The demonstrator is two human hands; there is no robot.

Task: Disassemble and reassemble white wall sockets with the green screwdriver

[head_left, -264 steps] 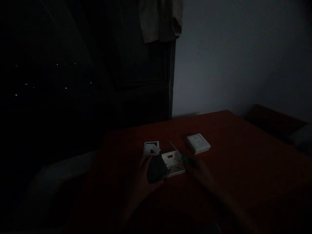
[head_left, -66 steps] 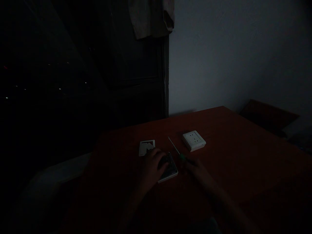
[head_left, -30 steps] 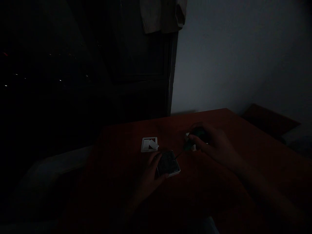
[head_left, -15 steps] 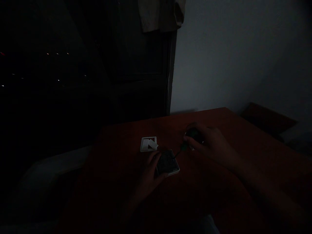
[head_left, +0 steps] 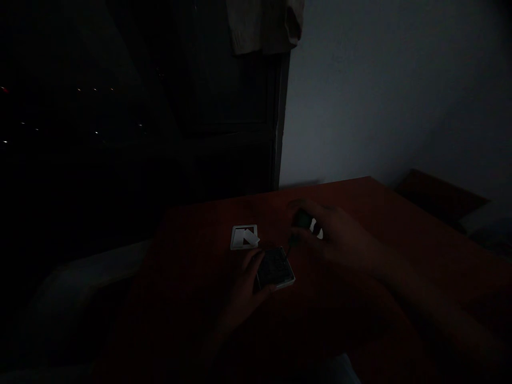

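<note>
The scene is very dim. My left hand [head_left: 245,288] grips the left side of a small square wall switch [head_left: 276,266], dark inside with a pale rim, lying on the reddish table. Its thumb lies along the near edge and its fingers along the far left corner. My right hand [head_left: 326,229] is closed round the handle of a screwdriver [head_left: 303,218] that looks dark green. The thin shaft slants down to the right part of the switch; where exactly the tip sits is too dark to tell. Behind the switch lies a white square frame [head_left: 232,246] with white flat pieces in it.
The reddish table [head_left: 352,194] stands against a pale wall [head_left: 380,96]. A dark window or door frame [head_left: 280,117] rises at the back left, with cloth [head_left: 260,26] hanging above. At the right is another reddish board [head_left: 440,194]. Small lights show in the darkness at left.
My right hand has shifted a little left and turned with the screwdriver, which now stands more upright. My left hand and the switch stay in place.
</note>
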